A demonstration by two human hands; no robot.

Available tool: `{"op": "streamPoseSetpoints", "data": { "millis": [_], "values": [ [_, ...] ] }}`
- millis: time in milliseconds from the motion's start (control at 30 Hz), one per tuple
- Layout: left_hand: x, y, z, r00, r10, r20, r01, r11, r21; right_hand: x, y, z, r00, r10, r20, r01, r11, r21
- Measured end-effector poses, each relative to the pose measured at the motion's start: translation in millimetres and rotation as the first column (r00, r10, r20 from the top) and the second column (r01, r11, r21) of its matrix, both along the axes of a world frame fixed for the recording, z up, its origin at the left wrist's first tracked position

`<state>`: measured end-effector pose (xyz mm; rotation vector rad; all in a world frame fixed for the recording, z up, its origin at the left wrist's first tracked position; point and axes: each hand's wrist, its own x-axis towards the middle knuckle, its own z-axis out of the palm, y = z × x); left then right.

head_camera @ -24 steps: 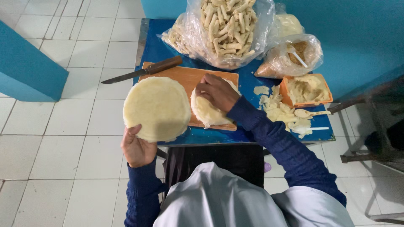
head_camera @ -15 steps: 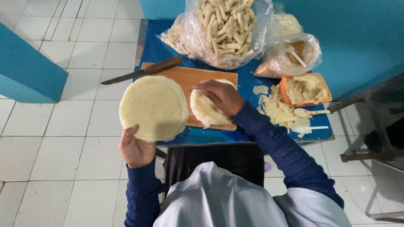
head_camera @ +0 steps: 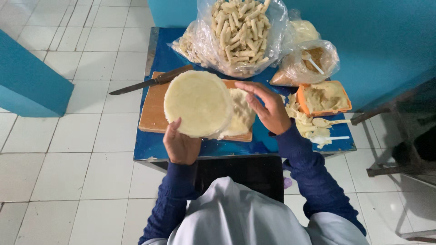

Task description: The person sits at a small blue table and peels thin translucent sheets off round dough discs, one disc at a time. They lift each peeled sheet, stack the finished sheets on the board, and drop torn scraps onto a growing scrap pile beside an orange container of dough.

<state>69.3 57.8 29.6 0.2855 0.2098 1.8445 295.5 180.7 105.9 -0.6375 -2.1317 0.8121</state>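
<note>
My left hand [head_camera: 180, 145] holds a pale round stack of thin wrappers [head_camera: 199, 102] by its near edge, lifted over the wooden cutting board [head_camera: 152, 113]. A single wrapper [head_camera: 240, 114] lies on the board just right of the stack. My right hand [head_camera: 268, 108] hovers over that wrapper's right edge with fingers spread and holds nothing that I can see.
A long knife [head_camera: 152, 80] rests across the board's far left corner. On the blue table [head_camera: 150, 146] stand a big clear bag of rolled sticks [head_camera: 240, 31], a smaller bag with a spoon [head_camera: 309, 63], an orange tub of filling [head_camera: 323, 97] and scraps [head_camera: 311, 127].
The round stack moved right and over the board, in my left hand. My right hand lifted off the wrapper on the board and shifted right, fingers now spread.
</note>
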Motion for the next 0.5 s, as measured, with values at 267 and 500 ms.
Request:
{"op": "streamPoseSetpoints", "data": {
  "millis": [267, 500],
  "values": [
    [35.4, 18.8, 4.0, 0.988, -0.154, 0.018, 0.152, 0.985, 0.086, -13.1, -54.1, 15.7, 0.99, 0.018, 0.137, -0.072, 0.913, 0.402],
    [29.3, 20.7, -0.4, 0.971, -0.238, -0.011, 0.238, 0.968, 0.08, -0.7, -48.2, 14.2, 0.977, 0.068, 0.203, -0.135, 0.93, 0.342]
  ]
}}
